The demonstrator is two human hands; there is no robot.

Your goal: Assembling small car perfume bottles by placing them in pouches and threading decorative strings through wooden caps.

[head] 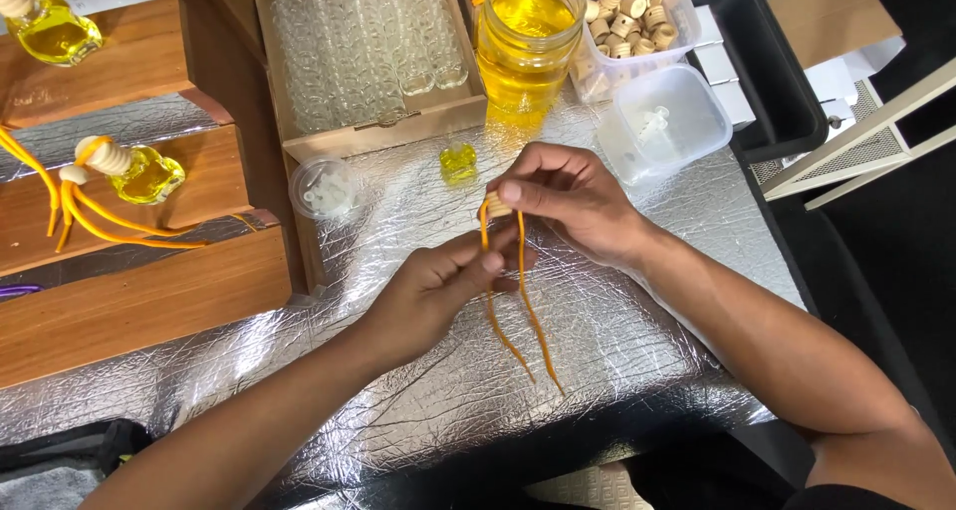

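My right hand (570, 196) pinches a small wooden cap (497, 207) at the top of an orange cord (526, 311). The cord's two strands hang down from the cap over the foil-covered table (617, 341). My left hand (433, 291) grips the strands a little below the cap, between thumb and fingers. A small glass bottle of yellow liquid (458, 161) stands on the foil just beyond my hands, apart from them.
A big jar of yellow liquid (523, 37), a tub of wooden caps (629, 17), a lidded clear tub (665, 122) and a small round cup (323, 187) sit at the back. A box of empty glass bottles (363, 47) and wooden steps (129, 261) with finished bottles stand left.
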